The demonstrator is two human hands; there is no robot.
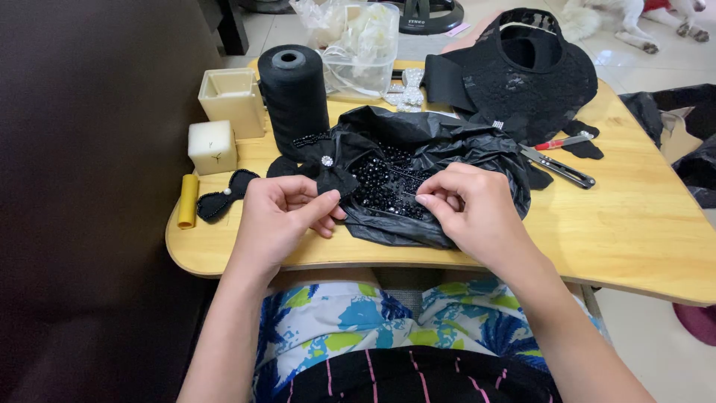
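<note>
My left hand (287, 213) pinches a small black fabric bow (322, 170) with a sparkling stone at its centre. My right hand (473, 209) holds a thin needle between thumb and forefinger, its tip pointing left into a pile of shiny black beads (384, 183). The beads lie in an open black plastic bag (440, 145) on a small wooden table (634, 216) over my lap. Both hands hover over the bag's near edge, a few centimetres apart.
A large black thread cone (293, 93), a cream box (231, 93), a white block (212, 147), a yellow tube (187, 200) and another black bow (224, 195) stand left. A black lace visor hat (533, 71), red-handled tool (563, 141) and folding cutter (559, 168) lie right. A clear bag (362, 45) sits behind.
</note>
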